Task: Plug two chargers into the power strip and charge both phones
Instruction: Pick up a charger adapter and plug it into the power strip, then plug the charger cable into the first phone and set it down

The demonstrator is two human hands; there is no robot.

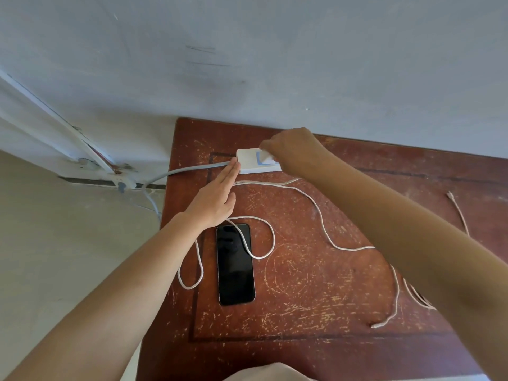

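Note:
A white power strip (251, 162) lies at the back of the brown table (302, 284), near the wall. My right hand (295, 149) is on top of it, shut on a white charger (265, 156) with a blue edge. My left hand (217, 196) is flat with straight fingers, its fingertips against the strip's left end. A black phone (235, 264) lies face up below my left hand, with a white cable (264, 235) looping across it. A second white cable (324, 229) runs from the strip toward the right, its free plug (375, 325) lying on the table. A second phone is not in view.
The strip's grey cord (178, 171) runs left off the table to the floor. Another cable end (450, 195) lies at the far right. The wall (247, 64) stands right behind the table. A pale floor (68, 243) lies to the left.

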